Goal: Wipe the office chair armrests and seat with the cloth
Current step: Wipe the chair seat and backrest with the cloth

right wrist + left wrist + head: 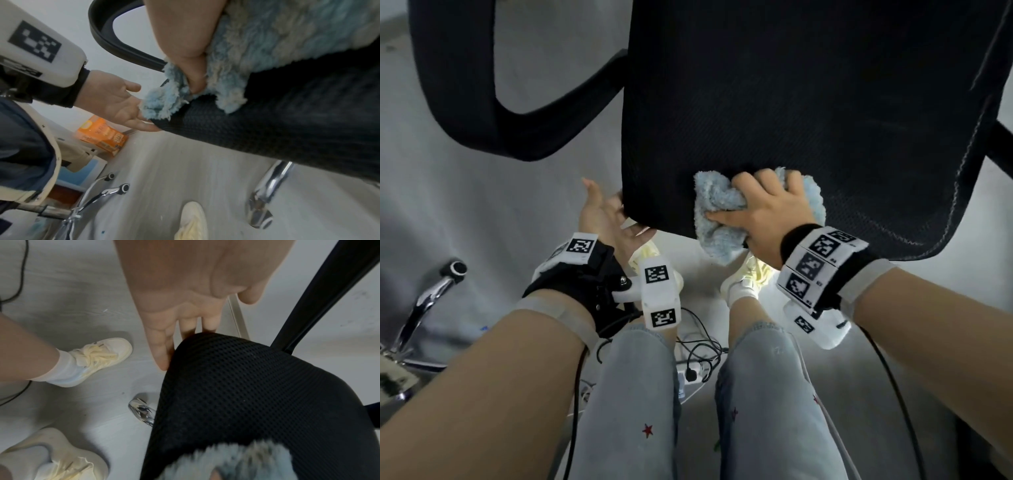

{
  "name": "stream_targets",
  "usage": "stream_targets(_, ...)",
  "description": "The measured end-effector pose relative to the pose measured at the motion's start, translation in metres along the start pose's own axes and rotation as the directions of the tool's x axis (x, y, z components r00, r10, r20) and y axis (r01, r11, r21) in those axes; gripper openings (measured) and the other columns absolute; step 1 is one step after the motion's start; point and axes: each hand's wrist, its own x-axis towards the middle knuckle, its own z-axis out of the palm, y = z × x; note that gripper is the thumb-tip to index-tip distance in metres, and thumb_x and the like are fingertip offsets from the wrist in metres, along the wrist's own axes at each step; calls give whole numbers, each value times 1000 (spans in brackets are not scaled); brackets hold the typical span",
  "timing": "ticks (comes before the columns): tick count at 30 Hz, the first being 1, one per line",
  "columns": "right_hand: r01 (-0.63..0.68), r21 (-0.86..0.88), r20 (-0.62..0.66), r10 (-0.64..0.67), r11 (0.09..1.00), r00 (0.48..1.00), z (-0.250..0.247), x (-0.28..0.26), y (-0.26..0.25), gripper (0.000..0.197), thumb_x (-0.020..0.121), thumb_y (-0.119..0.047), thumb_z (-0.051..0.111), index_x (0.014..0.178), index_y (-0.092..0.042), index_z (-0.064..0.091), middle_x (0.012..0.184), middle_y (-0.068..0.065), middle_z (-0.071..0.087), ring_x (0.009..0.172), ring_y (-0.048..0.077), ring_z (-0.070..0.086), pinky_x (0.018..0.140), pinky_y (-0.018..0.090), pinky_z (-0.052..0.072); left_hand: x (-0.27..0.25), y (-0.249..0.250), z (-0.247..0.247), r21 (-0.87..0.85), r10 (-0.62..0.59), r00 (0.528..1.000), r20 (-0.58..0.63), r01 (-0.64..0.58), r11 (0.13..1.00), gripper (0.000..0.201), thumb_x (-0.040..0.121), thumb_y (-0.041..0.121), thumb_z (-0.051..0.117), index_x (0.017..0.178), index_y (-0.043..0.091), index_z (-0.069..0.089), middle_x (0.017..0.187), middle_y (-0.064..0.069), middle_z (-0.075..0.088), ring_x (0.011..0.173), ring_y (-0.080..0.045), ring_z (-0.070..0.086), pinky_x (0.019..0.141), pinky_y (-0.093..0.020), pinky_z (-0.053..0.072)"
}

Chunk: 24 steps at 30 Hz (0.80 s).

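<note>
Gripping cloth [722,219] in right hand [767,212], wiping seat [791,102]; bracing corner with flat left hand [606,219]; advisable: overlapping strokes.

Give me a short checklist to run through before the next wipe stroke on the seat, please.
1. Cloth gripped by the right hand: ok.
2. Cloth touching the seat: ok, at its front edge.
3. Left hand steadying the seat corner: ok, fingers straight against the edge.
4. Rest of the seat free of objects: ok.
5. Armrest already wiped: cannot tell.
6. Cables by the feet: not ok, trip risk.
</note>
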Motion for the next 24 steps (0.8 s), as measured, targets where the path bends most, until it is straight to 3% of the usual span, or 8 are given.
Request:
stream_targets(3,72,55,60,-75,996,995,-9,34,-35,52,83,-22,42,129,-47,43,136,5,35,121,30,32,100,52,24,0,-1,-2,5,-8,998,59,8,1000,76,86,68,15,125,14,54,127,-10,57,108,-32,57,68,-36,52)
stream_targets(6,98,126,-41,-94,987,995,-22,81,-57,48,88,-24,42,131,-47,41,144,4,27,129,31,25,102,51,18,1,3,-2,-55,6,993,116,0,999,77,88,66,14,128,11,50,126,-14,58,108,-29,59,87,-42,50)
stream_targets(8,-80,199,-95,101,977,990,-29,107,-47,52,86,-23,48,131,-49,39,147,5,24,131,32,24,104,52,19,4,7,-2,-2,20,997,80,-19,1000,78,87,67,14,123,9,52,128,-12,56,111,-33,55,101,-48,41)
stream_targets(11,-290,253,-117,327,923,938,-37,118,-35,58,84,-22,51,131,-51,36,147,5,23,130,32,25,105,50,19,10,9,-3,54,22,1000,22,-23,998,76,85,70,14,106,10,56,115,-9,59,108,-37,54,105,-51,37)
stream_targets(15,6,153,-48,1,988,999,-16,79,-61,51,86,-27,49,133,-46,38,146,6,25,129,32,24,102,51,21,3,10,0,-58,-10,987,163,19,998,79,86,67,18,129,8,47,133,-15,53,121,-32,51,108,-48,34)
stream_targets(18,119,135,-20,-118,984,993,-2,49,-60,48,87,-24,48,130,-45,43,138,6,35,120,28,26,96,47,21,-6,12,8,173,78,997,-8,-75,982,62,93,54,21,127,10,49,125,-7,57,107,-20,57,90,-33,43)
stream_targets(21,-188,251,10,192,949,981,-3,25,-24,59,87,-19,45,134,-51,30,136,5,29,121,30,28,100,50,22,-17,11,24,481,317,947,-42,-259,837,39,93,38,43,127,18,45,125,3,54,117,-13,49,91,-22,38)
stream_targets(24,-581,356,30,613,732,790,-1,-17,37,67,82,-12,47,132,-54,32,134,8,32,118,33,31,100,50,24,-19,2,47,704,464,867,181,-444,555,79,77,35,62,144,22,23,152,-8,23,139,-21,27,115,-35,24)
